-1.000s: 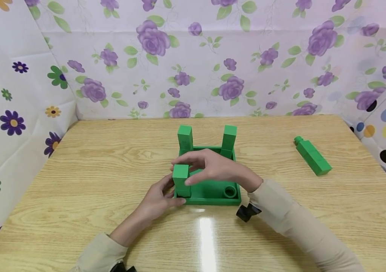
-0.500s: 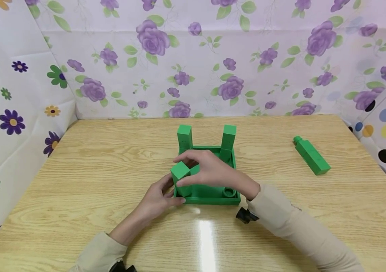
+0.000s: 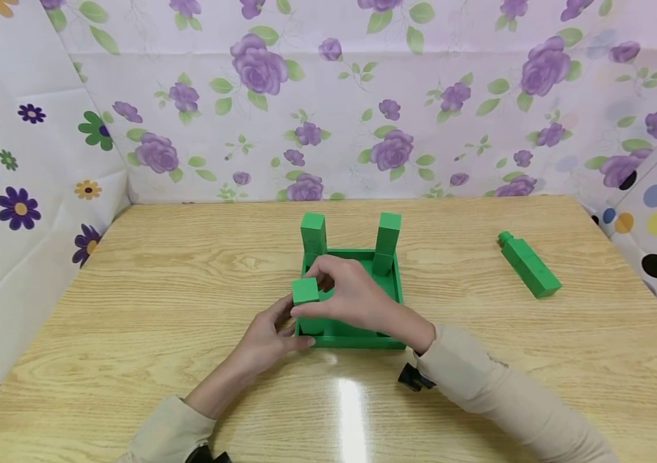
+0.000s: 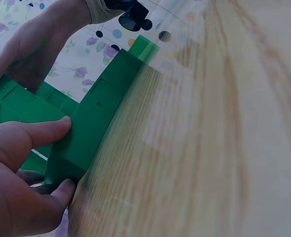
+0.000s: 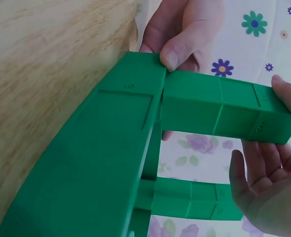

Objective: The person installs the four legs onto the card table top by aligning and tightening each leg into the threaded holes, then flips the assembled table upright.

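A shallow, square green tray-like base (image 3: pixel 357 343) with a raised rim lies on the table. My left hand (image 3: pixel 267 337) grips its near left corner, thumb on the front wall and fingers round the side. At that corner stands a square green leg (image 3: pixel 305 290), its foot meeting the base in the right wrist view. My right hand (image 3: pixel 351 292) holds the top of this leg between thumb and fingers. Two similar legs, a back left one (image 3: pixel 313 235) and a back right one (image 3: pixel 388 235), rise from the far corners. My right wrist hides the near right corner.
A loose green leg (image 3: pixel 530 265) with a threaded end lies on its side at the right of the wooden table (image 3: pixel 201 257). Flowered cloth (image 3: pixel 259 128) hangs behind the table, and patterned sheets flank both sides.
The near left leg has turned about its upright axis under my right hand, whose fingers have drawn in closer round the top. My left hand keeps its hold on the corner.
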Motion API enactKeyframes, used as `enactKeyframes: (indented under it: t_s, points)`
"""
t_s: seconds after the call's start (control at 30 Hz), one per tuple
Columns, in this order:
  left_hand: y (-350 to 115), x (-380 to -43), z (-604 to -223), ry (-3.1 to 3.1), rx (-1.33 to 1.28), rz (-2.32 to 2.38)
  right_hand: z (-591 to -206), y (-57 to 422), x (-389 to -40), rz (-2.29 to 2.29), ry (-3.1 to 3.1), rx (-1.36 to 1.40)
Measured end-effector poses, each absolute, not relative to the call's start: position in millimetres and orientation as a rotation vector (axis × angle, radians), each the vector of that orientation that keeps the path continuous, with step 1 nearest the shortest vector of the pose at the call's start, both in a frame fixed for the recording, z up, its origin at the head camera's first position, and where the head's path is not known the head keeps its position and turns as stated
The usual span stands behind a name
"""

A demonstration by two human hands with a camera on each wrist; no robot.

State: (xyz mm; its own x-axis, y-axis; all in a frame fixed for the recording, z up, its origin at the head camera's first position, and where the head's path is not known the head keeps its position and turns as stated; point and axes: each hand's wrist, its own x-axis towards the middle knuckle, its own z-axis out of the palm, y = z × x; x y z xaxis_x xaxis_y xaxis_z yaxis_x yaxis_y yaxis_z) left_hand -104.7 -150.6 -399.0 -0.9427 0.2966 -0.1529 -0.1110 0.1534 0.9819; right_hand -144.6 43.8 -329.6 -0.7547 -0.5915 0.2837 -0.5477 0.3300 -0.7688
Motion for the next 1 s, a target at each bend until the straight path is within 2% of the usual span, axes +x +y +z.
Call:
enactKeyframes:
  t_s: [0.53,1.0]
  points:
    - [-151,-104,-399,2.134,0.170,1.853,-330,35,-135,-1.405,2.755,-0.992]
    - [-152,-105,-399,2.129,0.208,1.838,-329,28,-122,-1.351,2.903,-0.804]
